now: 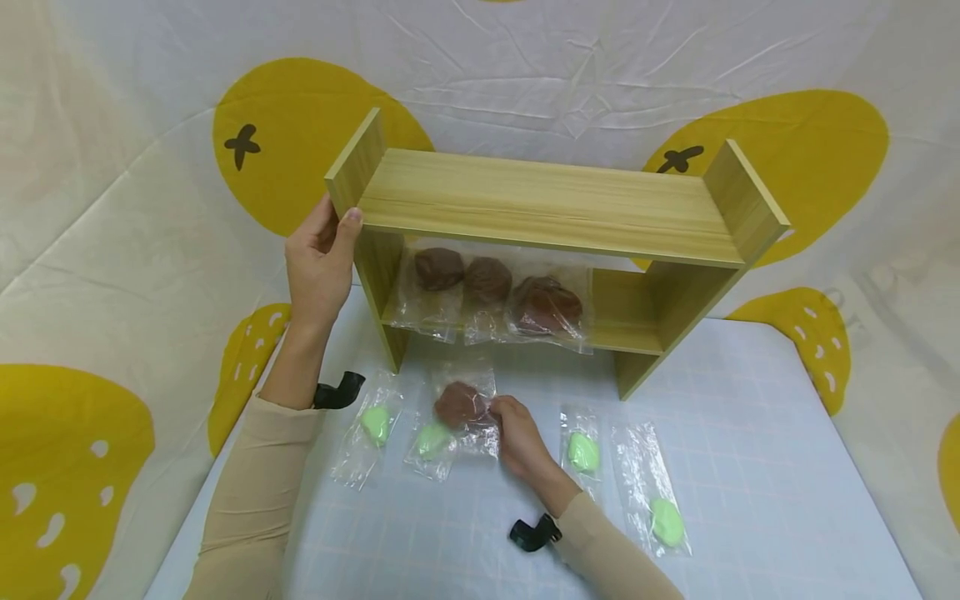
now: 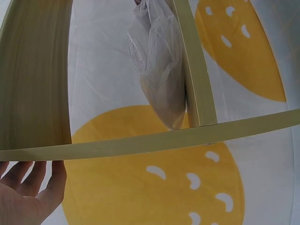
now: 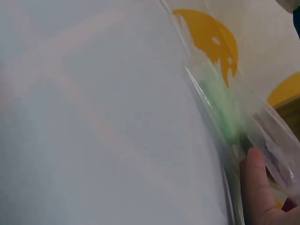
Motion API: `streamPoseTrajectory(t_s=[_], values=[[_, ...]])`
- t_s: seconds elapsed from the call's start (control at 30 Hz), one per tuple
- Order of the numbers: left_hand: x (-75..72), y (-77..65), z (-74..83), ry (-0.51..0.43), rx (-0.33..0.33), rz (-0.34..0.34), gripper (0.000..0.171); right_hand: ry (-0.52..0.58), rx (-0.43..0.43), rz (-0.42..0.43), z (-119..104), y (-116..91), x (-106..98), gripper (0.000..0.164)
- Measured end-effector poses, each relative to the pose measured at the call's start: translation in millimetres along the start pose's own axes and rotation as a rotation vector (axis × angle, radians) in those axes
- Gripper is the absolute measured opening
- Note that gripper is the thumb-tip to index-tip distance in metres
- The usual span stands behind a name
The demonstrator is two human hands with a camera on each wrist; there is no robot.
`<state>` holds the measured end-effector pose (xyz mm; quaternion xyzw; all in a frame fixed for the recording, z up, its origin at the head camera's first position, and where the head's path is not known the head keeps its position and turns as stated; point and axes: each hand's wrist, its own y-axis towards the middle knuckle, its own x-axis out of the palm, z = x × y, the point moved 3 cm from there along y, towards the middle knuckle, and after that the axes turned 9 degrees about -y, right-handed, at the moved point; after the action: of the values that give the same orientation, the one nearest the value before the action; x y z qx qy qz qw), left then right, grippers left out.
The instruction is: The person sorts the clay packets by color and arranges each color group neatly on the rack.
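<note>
My left hand (image 1: pixel 321 271) holds the left side panel of a small wooden shelf (image 1: pixel 540 200), thumb on the front edge and fingers at the outer face. In the left wrist view, the fingers (image 2: pixel 55 185) touch that panel. My right hand (image 1: pixel 525 442) pinches the right side of a clear bag with a brown lump (image 1: pixel 459 405). This bag overlaps a clear bag with a green lump (image 1: pixel 432 441) on the table. The right wrist view shows the green lump (image 3: pixel 218 105) close by my fingers. Three bagged brown lumps (image 1: pixel 487 281) stand side by side on the lower board.
Another bagged green lump (image 1: pixel 376 424) lies at the left on the pale blue tablecloth (image 1: pixel 780 467). To the right of my right hand are two more, a nearer green lump (image 1: pixel 667 522) and a farther green lump (image 1: pixel 583 452). Behind the shelf hangs a patterned cloth (image 1: pixel 525 75).
</note>
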<state>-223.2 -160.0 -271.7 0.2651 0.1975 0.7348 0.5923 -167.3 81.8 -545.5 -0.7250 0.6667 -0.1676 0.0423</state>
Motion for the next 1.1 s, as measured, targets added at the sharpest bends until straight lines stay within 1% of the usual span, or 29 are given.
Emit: streamPoseTrajectory(t_s=[0.07, 0.13, 0.23, 0.3, 0.37, 0.47, 0.53, 0.73, 0.8, 0.87, 1.1], values=[[0.0, 0.2, -0.5, 0.001, -0.003, 0.0, 0.038, 0.017, -0.011, 0.014, 0, 0, -4, 0.006], [0.2, 0.4, -0.8, 0.0, -0.004, -0.002, 0.039, 0.022, 0.001, 0.009, 0, -1, -7, 0.01], [0.4, 0.7, -0.8, -0.001, -0.003, -0.003, 0.039, -0.004, 0.015, -0.049, 2, -2, -9, 0.027], [0.5, 1.0, -0.6, -0.002, -0.001, -0.002, 0.038, -0.027, 0.025, -0.089, 4, -3, -9, 0.034], [0.8, 1.4, -0.3, -0.001, 0.003, -0.001, 0.038, -0.053, 0.018, -0.126, 5, -4, -9, 0.036], [1.3, 2.1, -0.1, 0.0, 0.007, -0.004, 0.037, -0.07, 0.016, -0.143, 6, -5, -9, 0.035], [1.6, 2.4, 0.0, -0.002, 0.009, -0.007, 0.037, -0.074, 0.014, -0.137, 6, -5, -10, 0.034], [1.2, 1.4, 0.0, -0.006, -0.005, 0.0, 0.037, -0.108, 0.02, -0.073, 6, -6, -13, 0.026], [1.0, 1.2, -0.1, -0.008, -0.009, 0.0, 0.037, -0.097, 0.032, -0.057, 6, -7, -13, 0.025], [0.8, 1.2, -0.6, -0.011, -0.009, 0.0, 0.037, -0.081, 0.036, -0.058, 6, -8, -14, 0.027], [-0.6, 0.3, -1.2, -0.019, -0.006, 0.006, 0.038, -0.065, 0.035, -0.084, 7, -9, -14, 0.046]])
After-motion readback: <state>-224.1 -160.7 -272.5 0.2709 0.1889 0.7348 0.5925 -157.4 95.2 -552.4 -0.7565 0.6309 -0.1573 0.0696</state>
